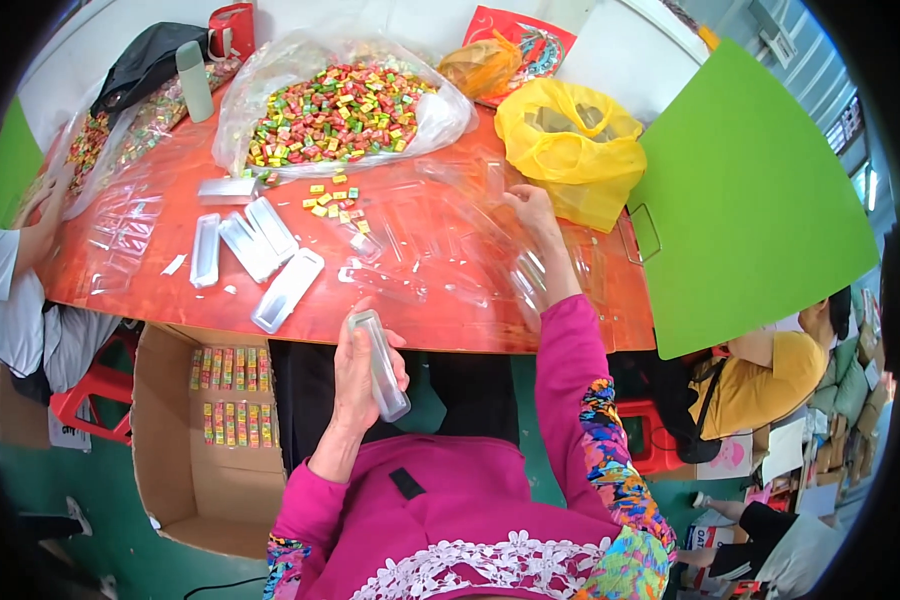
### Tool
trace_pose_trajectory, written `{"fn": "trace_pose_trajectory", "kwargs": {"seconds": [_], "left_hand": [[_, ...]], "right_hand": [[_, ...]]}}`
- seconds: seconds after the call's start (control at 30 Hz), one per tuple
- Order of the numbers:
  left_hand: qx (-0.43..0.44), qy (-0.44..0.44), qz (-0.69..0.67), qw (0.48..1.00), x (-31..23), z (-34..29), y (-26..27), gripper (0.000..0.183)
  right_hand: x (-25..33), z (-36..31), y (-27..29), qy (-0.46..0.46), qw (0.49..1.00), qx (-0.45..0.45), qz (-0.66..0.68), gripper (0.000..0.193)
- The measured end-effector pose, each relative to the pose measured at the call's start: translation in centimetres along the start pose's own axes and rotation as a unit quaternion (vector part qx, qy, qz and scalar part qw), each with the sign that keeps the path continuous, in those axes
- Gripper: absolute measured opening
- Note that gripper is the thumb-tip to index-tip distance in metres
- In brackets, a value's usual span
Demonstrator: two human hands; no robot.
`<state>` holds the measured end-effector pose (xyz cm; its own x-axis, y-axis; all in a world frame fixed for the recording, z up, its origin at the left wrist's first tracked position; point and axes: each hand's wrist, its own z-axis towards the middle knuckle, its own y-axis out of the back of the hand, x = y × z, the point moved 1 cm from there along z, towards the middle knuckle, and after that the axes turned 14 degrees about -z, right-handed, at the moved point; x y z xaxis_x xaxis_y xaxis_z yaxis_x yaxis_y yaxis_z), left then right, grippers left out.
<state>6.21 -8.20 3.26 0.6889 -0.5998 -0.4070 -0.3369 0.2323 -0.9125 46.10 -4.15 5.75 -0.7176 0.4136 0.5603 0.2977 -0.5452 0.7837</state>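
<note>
My left hand [353, 375] is wrapped round a long, narrow transparent plastic box [382, 368], held tilted just off the table's near edge. Farther right, my right hand [532, 210] reaches over the table, fingers bent together among loose transparent plastic pieces [450, 250]. Whatever its fingertips pinch, if anything, is too faint to make out. Several silvery, long plastic boxes [288, 290] lie left of centre. Behind them is a small scatter of wrapped sweets [335, 200] in yellow and green. A large transparent bag [450, 115] full of red, yellow and green sweets [340, 110] spreads at the back.
A yellow plastic bag [570, 150] stands beyond my right hand, beside a green panel [760, 210]. Below the red table [300, 190], at left, an open cardboard box [215, 490] holds rows of sweet-filled packs [235, 425]. Another person's arm [35, 235] rests on the table's left end.
</note>
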Motion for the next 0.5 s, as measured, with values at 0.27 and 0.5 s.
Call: {"fn": "trace_pose_trajectory", "kwargs": {"seconds": [0.27,0.5], "left_hand": [[-0.012,-0.101,0.059,0.993,-0.9,2.0,-0.2,0.05],[0.025,-0.119,0.129,0.984,0.0,1.1,-0.6,0.052]], "right_hand": [[13.5,-22.0,-1.4,0.064,0.907,0.315,0.271,0.016],[14.8,-26.2,-3.8,-0.043,0.832,0.262,0.487,0.017]]}}
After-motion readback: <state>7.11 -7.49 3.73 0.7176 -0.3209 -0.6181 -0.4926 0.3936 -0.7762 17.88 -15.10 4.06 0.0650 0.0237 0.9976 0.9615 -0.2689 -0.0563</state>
